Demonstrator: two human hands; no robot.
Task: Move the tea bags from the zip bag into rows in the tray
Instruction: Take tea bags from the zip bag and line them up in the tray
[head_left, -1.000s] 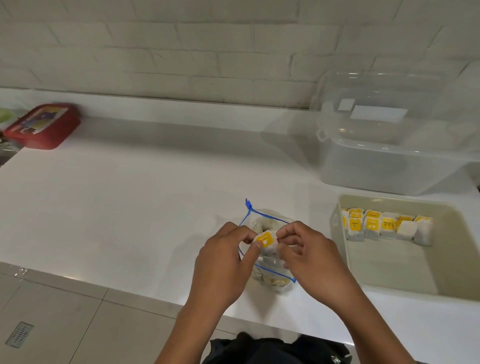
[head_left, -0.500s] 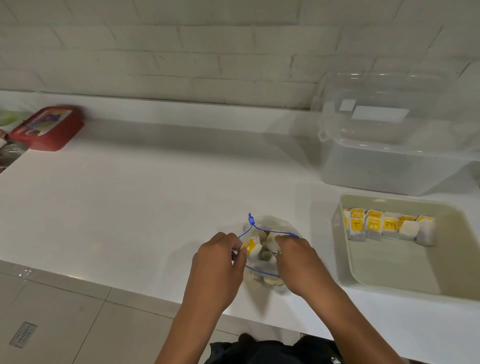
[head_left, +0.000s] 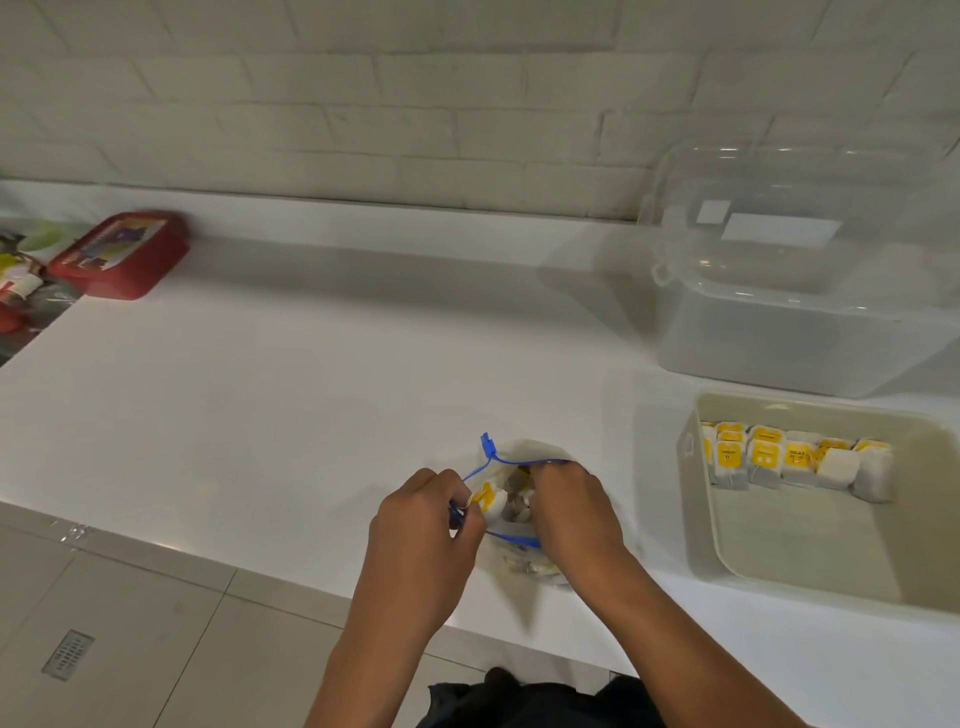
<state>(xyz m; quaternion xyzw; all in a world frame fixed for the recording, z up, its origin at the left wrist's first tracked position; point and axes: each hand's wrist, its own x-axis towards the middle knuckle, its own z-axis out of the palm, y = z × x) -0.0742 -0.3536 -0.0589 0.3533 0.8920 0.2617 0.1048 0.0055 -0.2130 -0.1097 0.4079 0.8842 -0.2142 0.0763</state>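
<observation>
A clear zip bag (head_left: 524, 564) with a blue zip rim lies on the white counter near its front edge, its mouth spread wide. My left hand (head_left: 423, 525) pinches the left side of the blue rim. A yellow-tagged tea bag (head_left: 489, 499) shows in the mouth just beside that hand. My right hand (head_left: 574, 512) reaches into the bag, its fingertips hidden among the tea bags. The beige tray (head_left: 691, 525) stands to the right and holds a row of tea bags (head_left: 795, 462) along its far wall.
A large clear lidded plastic box (head_left: 800, 312) stands behind the tray against the brick wall. A red container (head_left: 122, 254) sits at the far left of the counter, next to colourful packets. Tiled floor lies below the counter's front edge.
The tea bag both hands held above the bag a second ago has gone down to the mouth. My right hand has pushed into the bag; my left now pinches the rim.
</observation>
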